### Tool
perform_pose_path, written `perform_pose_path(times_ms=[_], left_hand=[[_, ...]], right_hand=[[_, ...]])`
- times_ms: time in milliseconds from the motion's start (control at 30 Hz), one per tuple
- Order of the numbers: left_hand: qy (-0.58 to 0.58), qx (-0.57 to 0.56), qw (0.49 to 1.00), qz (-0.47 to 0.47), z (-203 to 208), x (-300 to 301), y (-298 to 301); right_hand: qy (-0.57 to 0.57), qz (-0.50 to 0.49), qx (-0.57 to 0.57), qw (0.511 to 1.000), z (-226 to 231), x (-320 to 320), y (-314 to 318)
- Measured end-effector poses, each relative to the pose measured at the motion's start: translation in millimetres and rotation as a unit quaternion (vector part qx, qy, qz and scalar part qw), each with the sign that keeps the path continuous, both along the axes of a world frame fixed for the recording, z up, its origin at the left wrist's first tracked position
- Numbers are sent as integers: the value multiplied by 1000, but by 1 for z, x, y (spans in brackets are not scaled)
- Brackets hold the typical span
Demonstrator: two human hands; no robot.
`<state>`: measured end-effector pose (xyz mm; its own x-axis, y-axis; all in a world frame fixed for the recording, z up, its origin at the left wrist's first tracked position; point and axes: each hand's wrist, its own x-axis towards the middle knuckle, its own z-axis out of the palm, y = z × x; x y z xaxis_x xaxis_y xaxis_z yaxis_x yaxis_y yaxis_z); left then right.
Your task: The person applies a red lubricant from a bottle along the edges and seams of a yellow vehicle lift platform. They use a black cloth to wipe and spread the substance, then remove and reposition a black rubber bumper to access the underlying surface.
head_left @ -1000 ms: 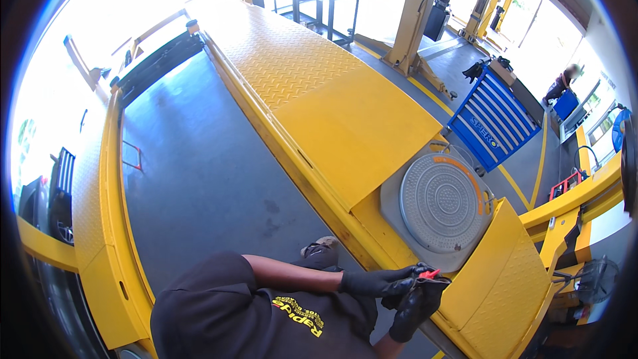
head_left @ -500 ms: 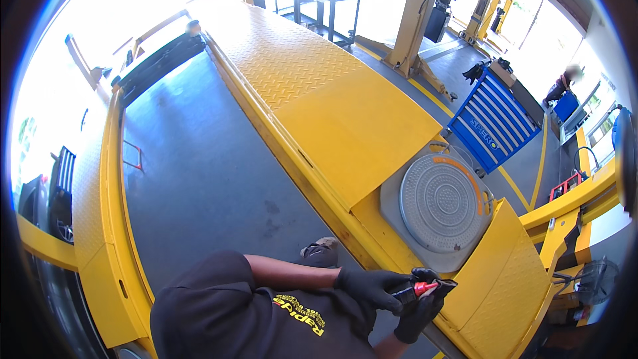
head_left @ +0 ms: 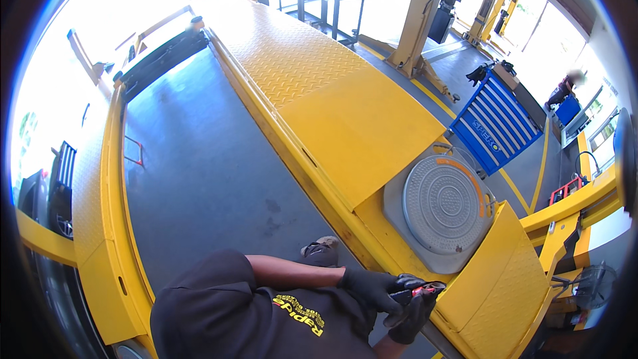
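Near the round grey plate, the gloved left hand and right hand have fingers curled around a small red-and-black object, not yet set down, its handling seemingly unfinished.

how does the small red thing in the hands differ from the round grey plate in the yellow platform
Colour: the small red item is bright red, while the round plate is grey.
Size: the item is small beside the gloved hands, whereas the plate is far larger.
Support: the item is held between the left hand and right hand, which partly hide it; the plate lies in the yellow platform, its face uncovered.
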<state>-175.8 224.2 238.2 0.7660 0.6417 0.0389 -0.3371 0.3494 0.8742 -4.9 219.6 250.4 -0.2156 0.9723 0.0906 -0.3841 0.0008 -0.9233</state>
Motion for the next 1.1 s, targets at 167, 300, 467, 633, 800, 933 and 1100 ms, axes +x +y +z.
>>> perform_pose_path(times_ms=[167, 300, 467, 633, 800, 933, 1100], left_hand=[[140, 187, 966, 115, -8, -8, -4], [260, 133, 945, 145, 18, -18, -4], [117, 98, 953, 262, -29, -7, -2], [54, -35, 972, 228, -15, -20, -2], [79, 43, 956, 278, -42, -11, -6], [104, 11, 956, 275, -41, -26, -6], [97, -33, 949, 299, -12, -47, -11]], right_hand=[[-29, -4, -6, 1000, 11, -12, -2], [-177, -29, 6, 984, 14, -18, 2], [-202, -139, 48, 968, 1, -17, 18], [-85, -128, 109, 982, 1, -22, 24], [-116, 71, 50, 989, 26, -44, 4], [-138, 27, 113, 984, 5, -46, 14], [-295, -21, 172, 939, 11, -56, 30]])
